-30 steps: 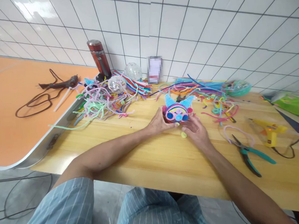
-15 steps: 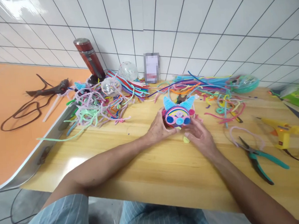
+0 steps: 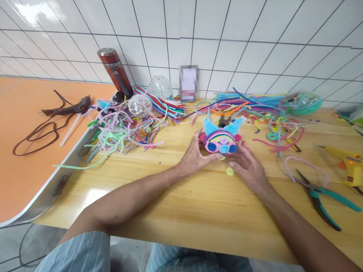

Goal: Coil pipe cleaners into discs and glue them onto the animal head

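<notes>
Between my hands is a small animal-head figure made of coiled pipe cleaners (image 3: pixel 221 141), with two light-blue ears, pink side discs, dark-blue coil eyes and a light-blue nose. My left hand (image 3: pixel 198 156) is closed around its left side, thumb along the lower front. At the lower right, my right hand (image 3: pixel 250 164) has its fingers against the figure, partly hidden behind it. A small yellow-green coil (image 3: pixel 230 171) lies on the table by my right thumb. Behind the figure, dark plier-like jaws (image 3: pixel 225 121) are partly covered.
Teal-handled pliers (image 3: pixel 322 197) and a yellow glue gun (image 3: pixel 351 162) lie right. Left are a tangle of pipe cleaners (image 3: pixel 116 136), a red thermos (image 3: pixel 115 70) and a dark glue gun (image 3: pixel 72 108). Pipe-cleaner bundles (image 3: pixel 253 101) and a phone (image 3: pixel 189 83) line the wall.
The whole view has shifted, so the scene sits further right. The figure is slightly turned in my hands, and its left pink disc shows more. Both hands stay on it.
</notes>
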Demonstrator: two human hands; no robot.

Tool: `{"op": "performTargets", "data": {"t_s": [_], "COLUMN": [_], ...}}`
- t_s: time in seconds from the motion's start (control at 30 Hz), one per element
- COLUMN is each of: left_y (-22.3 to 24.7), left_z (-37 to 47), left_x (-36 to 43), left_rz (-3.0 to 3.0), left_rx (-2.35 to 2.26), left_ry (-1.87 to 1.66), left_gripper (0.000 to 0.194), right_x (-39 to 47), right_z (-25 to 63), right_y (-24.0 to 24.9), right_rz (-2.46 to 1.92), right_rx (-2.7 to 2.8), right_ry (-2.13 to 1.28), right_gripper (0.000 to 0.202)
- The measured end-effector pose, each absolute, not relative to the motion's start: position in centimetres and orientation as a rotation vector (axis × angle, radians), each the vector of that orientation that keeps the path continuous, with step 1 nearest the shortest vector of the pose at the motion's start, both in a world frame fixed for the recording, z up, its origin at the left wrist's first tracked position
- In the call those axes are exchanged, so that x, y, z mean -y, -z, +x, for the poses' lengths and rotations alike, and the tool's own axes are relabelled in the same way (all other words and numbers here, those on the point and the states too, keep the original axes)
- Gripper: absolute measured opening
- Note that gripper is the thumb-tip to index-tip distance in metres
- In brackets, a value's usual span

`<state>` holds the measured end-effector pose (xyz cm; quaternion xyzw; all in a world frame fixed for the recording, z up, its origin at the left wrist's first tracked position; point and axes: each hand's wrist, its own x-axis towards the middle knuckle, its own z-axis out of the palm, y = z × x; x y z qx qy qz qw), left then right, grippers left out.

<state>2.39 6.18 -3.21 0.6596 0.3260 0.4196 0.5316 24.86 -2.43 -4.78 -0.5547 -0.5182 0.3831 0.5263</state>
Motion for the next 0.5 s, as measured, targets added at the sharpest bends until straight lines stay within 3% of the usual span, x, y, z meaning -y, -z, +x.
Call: {"op": "performTargets", "data": {"t_s": [0.1, 0.27, 0.5], "left_y": [3.0, 3.2, 3.0], "left_z": [1.8, 1.3, 1.3], "left_x": [-6.3, -7.0, -6.9], "left_rz": [1.547, 1.501, 1.520], "left_rx": [-0.835, -0.949, -1.004], "left_ry": [-1.056, -1.164, -1.174], "left_gripper": [0.097, 0.072, 0.075], "right_x": [2.7, 2.9, 2.8], "right_z": [24.7, 25.6, 26.5], "right_y": [4.0, 2.7, 2.8], "right_rz": [-1.364, -1.335, -1.334], "right_rx": [1.202, 0.980, 1.064], "right_ry": [-0.834, -0.550, -0.592], "right_gripper": [0.063, 0.017, 0.020]}}
